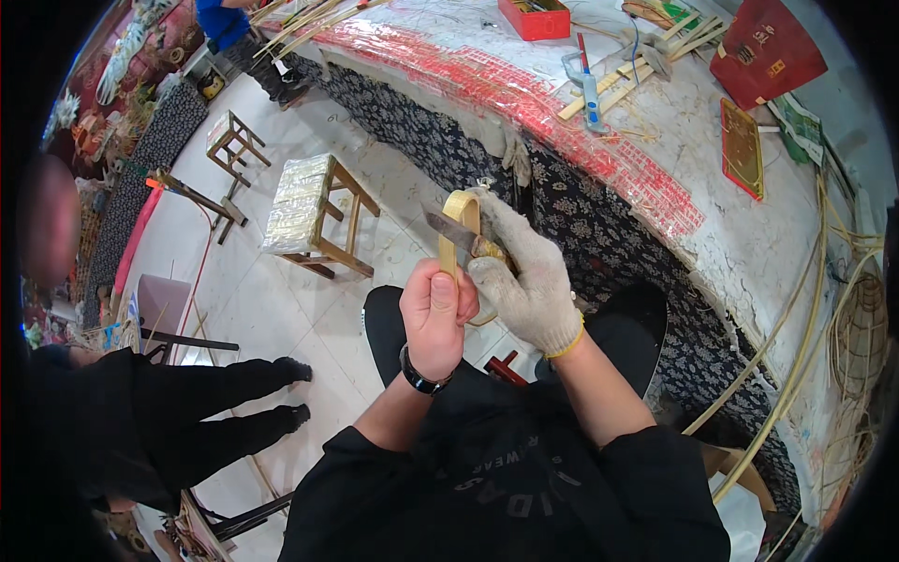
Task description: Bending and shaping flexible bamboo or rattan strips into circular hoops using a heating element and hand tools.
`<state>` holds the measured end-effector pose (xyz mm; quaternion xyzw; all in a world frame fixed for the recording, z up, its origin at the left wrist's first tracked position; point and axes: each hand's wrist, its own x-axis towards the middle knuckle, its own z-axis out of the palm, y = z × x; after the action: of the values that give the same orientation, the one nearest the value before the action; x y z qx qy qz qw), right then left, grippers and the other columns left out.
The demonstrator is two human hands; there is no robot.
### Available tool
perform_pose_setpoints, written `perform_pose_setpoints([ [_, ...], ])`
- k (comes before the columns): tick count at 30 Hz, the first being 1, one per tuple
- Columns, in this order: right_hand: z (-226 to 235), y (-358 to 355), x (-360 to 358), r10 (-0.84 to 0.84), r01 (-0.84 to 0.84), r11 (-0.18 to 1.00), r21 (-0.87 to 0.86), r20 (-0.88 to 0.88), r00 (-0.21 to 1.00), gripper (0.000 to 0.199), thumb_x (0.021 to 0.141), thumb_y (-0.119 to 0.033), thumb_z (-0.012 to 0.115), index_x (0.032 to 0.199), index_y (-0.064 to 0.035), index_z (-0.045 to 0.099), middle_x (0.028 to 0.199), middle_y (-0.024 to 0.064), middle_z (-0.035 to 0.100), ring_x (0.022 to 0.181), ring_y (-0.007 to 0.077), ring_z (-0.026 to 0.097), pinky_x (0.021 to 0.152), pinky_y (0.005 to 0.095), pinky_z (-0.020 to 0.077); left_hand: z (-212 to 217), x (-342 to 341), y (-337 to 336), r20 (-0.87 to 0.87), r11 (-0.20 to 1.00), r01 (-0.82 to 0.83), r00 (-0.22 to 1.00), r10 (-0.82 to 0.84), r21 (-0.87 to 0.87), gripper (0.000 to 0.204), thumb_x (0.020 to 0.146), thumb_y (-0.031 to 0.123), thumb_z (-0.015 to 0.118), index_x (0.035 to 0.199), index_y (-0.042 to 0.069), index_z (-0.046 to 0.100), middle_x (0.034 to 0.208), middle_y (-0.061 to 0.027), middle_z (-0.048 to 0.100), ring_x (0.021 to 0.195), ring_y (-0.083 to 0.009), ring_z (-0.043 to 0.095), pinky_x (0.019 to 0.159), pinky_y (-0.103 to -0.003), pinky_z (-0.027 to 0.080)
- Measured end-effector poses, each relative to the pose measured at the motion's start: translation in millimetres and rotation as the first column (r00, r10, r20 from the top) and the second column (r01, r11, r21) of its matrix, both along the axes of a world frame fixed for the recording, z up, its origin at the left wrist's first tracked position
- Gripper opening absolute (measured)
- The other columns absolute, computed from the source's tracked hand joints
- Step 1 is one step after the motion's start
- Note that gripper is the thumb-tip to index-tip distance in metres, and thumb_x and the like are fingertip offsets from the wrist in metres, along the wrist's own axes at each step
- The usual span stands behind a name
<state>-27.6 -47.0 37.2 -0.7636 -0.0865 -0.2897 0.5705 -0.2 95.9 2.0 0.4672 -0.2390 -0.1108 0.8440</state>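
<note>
The hands (487, 300) hide the knife's handle (489, 249) and the bamboo strip's (459, 220) lower end.

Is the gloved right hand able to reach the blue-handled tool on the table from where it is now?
Probably not right away. The right hand is closed on the knife and the bamboo strip, and the blue-handled tool lies far across the table.

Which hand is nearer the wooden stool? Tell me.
Left. The left hand grips the bamboo strip on the side toward the stool; the gloved right hand is farther from it, toward the table.
</note>
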Motion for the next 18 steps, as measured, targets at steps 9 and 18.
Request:
perform_pose_setpoints([
  [9, -3.1, 1.3, -7.6, -0.089, 0.089, 0.996, -0.008, 0.022, 0.996, 0.051, 0.088, -0.011, 0.063, 0.136, 0.0035, 0.052, 0.117, 0.0241, 0.065, 0.103, 0.0375, 0.067, 0.088, 0.0371, 0.0528, -8.4, -9.8, -8.6, 0.108, 1.0, -0.014, 0.994, 0.014, 0.0, 0.027, 0.107, 0.031, 0.046, 0.1, 0.004, 0.048, 0.072, -0.0009, 0.047, 0.059, -0.0077, 0.038, 0.054, -0.024, 0.034],
  [18, -3.3, 0.0, -14.4, -0.085, 0.084, 0.996, 0.017, 0.04, 0.996, 0.047, 0.091, -0.007, 0.054, 0.136, 0.0054, 0.05, 0.121, 0.0231, 0.064, 0.108, 0.0332, 0.066, 0.095, 0.0356, 0.0488, -7.9, -8.4, -13.4, 0.115, 1.0, -0.007, 0.993, 0.008, -0.015, 0.028, 0.107, 0.031, 0.046, 0.098, 0.005, 0.047, 0.074, -0.0014, 0.048, 0.061, -0.0085, 0.04, 0.056, -0.025, 0.035],
])
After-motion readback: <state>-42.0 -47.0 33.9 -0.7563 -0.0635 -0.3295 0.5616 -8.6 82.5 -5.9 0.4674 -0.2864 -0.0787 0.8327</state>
